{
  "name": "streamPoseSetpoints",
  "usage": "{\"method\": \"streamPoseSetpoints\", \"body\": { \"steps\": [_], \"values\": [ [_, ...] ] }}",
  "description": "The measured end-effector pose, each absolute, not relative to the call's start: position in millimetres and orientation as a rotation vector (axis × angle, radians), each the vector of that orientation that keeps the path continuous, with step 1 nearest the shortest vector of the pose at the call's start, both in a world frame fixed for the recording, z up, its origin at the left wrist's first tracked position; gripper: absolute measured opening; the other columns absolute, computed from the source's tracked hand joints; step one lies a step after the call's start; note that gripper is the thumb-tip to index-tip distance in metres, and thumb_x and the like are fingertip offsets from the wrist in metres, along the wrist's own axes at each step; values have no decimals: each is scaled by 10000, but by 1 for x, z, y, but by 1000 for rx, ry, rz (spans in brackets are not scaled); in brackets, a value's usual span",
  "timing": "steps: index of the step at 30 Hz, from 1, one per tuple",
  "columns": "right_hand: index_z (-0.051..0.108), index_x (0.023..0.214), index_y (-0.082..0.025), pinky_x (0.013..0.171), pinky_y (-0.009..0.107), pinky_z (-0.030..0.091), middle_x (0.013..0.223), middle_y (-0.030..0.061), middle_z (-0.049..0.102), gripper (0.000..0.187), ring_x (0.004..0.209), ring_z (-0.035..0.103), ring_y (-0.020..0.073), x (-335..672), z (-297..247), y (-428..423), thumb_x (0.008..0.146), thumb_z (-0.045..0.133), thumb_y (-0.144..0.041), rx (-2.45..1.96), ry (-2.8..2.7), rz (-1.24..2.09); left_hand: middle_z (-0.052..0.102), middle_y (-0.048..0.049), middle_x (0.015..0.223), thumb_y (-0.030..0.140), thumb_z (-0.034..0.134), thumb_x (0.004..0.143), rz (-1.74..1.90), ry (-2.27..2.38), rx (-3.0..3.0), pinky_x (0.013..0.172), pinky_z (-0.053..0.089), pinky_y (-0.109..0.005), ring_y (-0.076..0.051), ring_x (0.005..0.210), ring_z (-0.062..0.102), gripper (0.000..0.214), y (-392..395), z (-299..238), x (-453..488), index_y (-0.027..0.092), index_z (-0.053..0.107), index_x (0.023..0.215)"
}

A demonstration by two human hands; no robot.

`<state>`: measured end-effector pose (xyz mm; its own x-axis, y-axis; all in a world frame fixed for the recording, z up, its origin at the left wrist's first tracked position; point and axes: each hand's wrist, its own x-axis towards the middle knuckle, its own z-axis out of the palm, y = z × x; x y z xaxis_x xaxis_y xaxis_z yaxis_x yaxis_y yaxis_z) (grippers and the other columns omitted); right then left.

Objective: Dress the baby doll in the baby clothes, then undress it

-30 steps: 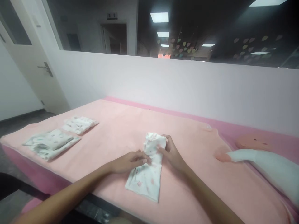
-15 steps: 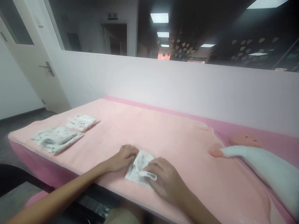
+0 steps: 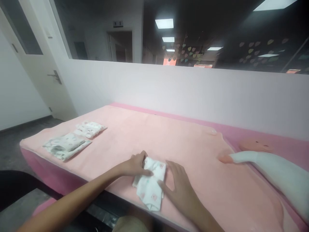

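A small white folded garment (image 3: 151, 185) with pink prints lies near the front edge of the pink-covered table. My left hand (image 3: 138, 165) holds its upper left side, thumb laid across the top and fingers at the far edge. My right hand (image 3: 178, 183) is at its right side, thumb against the cloth and fingers stretched out over the pink cover. The garment's lower part spreads toward me, and a bit of its left layer shows underneath. Which baby-clothes kind it is cannot be told.
Two folded printed garments, one greenish-white (image 3: 66, 146) and one white (image 3: 90, 129), lie at the table's left. A doll (image 3: 272, 167) in white clothing lies on the right. The pink cover (image 3: 169, 135) meets a white wall (image 3: 183, 93) behind.
The garment's folded flap has been turned so printed cloth now faces up and extends toward me. My right hand has opened and moved to its right side; my left thumb now lies over it.
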<state>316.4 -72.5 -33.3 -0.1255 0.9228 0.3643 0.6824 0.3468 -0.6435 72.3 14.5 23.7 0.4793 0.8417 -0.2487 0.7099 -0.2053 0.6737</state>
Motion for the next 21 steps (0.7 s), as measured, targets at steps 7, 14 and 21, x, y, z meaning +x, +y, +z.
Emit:
{"method": "streamPoseSetpoints", "body": {
  "steps": [7, 14, 21],
  "values": [
    [663, 1315, -226, 1064, 515, 536, 1322, 127, 702, 483, 1231, 662, 334, 302, -17, -78, 932, 727, -514, -1137, -1619, 1255, 704, -17, 1006, 405, 934, 705, 626, 854, 1397, 765, 548, -300, -205, 933, 699, 661, -13, 36, 67, 224, 466, 1137],
    [682, 1101, -173, 732, 334, 578, 1024, 95, 756, 443, 916, 733, 258, 271, 15, -56, 927, 727, -578, -1017, -1384, 1364, 730, -149, 1285, 387, 869, 828, 711, 756, 1192, 984, 556, -405, -314, 1175, 705, 537, -35, 49, 47, 166, 680, 1280],
    [594, 1240, -211, 863, 361, 579, 1229, 118, 704, 529, 1061, 694, 249, 234, 9, -32, 886, 758, -569, -1096, -1332, 1100, 730, -174, 1302, 415, 846, 857, 896, 877, 1076, 1015, 573, -445, -342, 1171, 721, 592, -23, 42, 3, 157, 664, 1358]
  ]
}}
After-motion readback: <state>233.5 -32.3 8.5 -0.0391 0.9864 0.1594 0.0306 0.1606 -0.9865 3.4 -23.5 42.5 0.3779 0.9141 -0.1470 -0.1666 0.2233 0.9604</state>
